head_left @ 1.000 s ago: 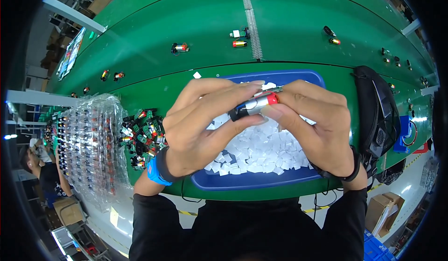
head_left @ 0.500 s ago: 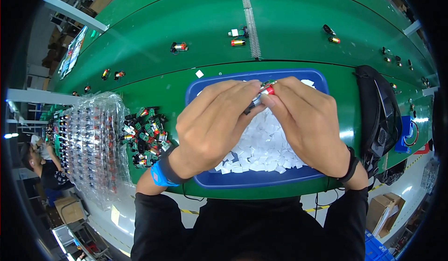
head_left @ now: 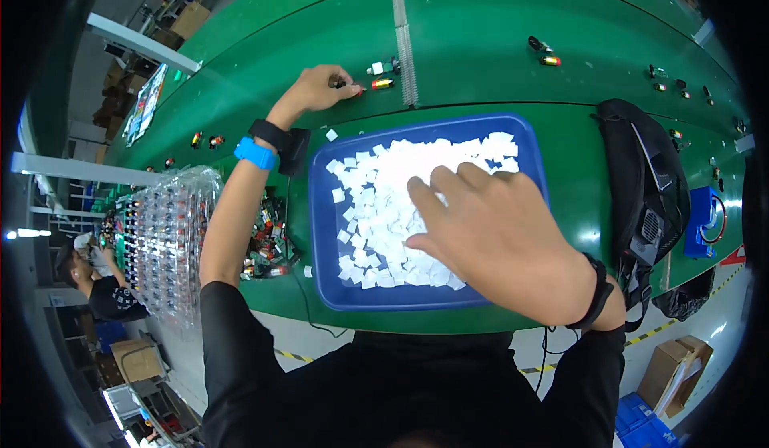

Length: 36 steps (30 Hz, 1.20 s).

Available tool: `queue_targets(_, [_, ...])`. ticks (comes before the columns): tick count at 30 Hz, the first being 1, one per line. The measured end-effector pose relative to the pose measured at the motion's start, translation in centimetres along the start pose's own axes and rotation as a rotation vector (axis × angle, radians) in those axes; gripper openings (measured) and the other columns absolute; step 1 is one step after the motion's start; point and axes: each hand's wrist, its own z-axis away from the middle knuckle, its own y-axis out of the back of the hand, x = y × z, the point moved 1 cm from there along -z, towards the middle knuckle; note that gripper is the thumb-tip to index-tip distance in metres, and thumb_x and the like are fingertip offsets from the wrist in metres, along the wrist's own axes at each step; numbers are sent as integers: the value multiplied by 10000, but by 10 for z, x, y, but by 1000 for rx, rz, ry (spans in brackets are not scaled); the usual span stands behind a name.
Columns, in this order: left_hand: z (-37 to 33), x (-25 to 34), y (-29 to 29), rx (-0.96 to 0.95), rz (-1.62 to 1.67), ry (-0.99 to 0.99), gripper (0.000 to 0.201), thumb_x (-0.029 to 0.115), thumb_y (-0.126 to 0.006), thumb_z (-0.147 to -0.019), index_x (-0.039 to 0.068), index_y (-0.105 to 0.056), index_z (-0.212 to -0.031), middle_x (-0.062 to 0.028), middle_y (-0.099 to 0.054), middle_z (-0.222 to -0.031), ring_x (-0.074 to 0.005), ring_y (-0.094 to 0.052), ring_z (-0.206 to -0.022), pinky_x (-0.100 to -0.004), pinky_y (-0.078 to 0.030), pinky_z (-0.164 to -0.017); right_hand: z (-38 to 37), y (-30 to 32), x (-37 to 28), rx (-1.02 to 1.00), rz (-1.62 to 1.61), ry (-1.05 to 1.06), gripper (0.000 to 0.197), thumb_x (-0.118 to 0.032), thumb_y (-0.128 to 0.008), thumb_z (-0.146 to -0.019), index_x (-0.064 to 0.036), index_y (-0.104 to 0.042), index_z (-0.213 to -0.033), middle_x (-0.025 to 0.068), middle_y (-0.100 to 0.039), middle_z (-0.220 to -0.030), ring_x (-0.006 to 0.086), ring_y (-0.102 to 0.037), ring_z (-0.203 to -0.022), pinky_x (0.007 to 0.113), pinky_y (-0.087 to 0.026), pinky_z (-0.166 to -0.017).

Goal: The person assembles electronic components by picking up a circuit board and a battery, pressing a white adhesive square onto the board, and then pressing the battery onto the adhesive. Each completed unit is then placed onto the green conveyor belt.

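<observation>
My left hand [head_left: 316, 89] reaches out over the far green surface, its fingers closed around a small electronic part with a red end [head_left: 358, 91]; most of the part is hidden by the fingers. Just right of it lie a red-and-gold cylinder [head_left: 383, 84] and a dark part with a white tag [head_left: 376, 68]. My right hand [head_left: 493, 236] hovers over a blue tray [head_left: 318, 232], fingers bent and thumb apart, with nothing visible in them. Many small white paper squares [head_left: 392, 208] fill the tray.
Left of the tray sits a pile of small electronic parts [head_left: 268, 244], partly behind my left forearm. Beyond it stand clear plastic-wrapped trays of parts [head_left: 172, 232]. A black bag [head_left: 645, 184] lies at the right, near a blue bin [head_left: 702, 224]. Another person [head_left: 112, 288] is at far left.
My hands were together above the tray around a small electronic part. Now they are apart: the left has gone far and leftward, while the right stays over the tray, its fingers loosened.
</observation>
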Motion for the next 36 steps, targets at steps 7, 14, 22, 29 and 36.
queue_targets(7, [-64, 22, -16, 152, -224, -373, 318, 326, -750, -896, 91, -722, -1108, -118, -730, -970, -309, -684, -872, -409, -544, -752, 4, -3, 0, -60, 37, 24, 366, -307, -764, -831, -6, -629, -990, 74, -599, -814, 216, -629, -767, 342, -496, -556])
queue_targets(14, [-14, 89, 15, -24, 196, -21, 287, 244, -665, -964, 9, -652, -1127, -88, -695, -921, -167, -644, -742, -307, -527, -624, -8, -8, 7, 107, -84, 28, 363, -345, -737, -871, -11, -616, -943, 66, -598, -723, 235, -634, -705, 355, -489, -547])
queue_targets(22, [107, 165, 30, -96, 1282, 243, 222, 94, -567, -984, -66, -634, -1122, -90, -699, -943, -134, -674, -762, -268, -544, -553, -29, -23, 18, 107, -414, -199, 311, -290, -668, -974, 16, -619, -1004, 104, -699, -763, 222, -677, -607, 322, -515, -550])
queue_targets(29, [154, 196, 27, 12, 1013, 26, 362, -19, -562, -919, -17, -499, -1276, -107, -685, -903, -172, -683, -791, -248, -559, -577, -35, -8, 23, 120, -918, -350, 205, -167, -622, -1004, 34, -649, -1033, 72, -691, -741, 127, -667, -610, 252, -516, -539])
queue_targets(36, [152, 182, 23, -14, 977, -163, 412, 60, -666, -922, 15, -498, -1295, -134, -675, -998, -149, -659, -782, -255, -562, -589, -34, -9, 26, 72, -901, -351, 169, -137, -649, -982, 31, -658, -990, 70, -673, -710, 101, -660, -613, 246, -518, -544])
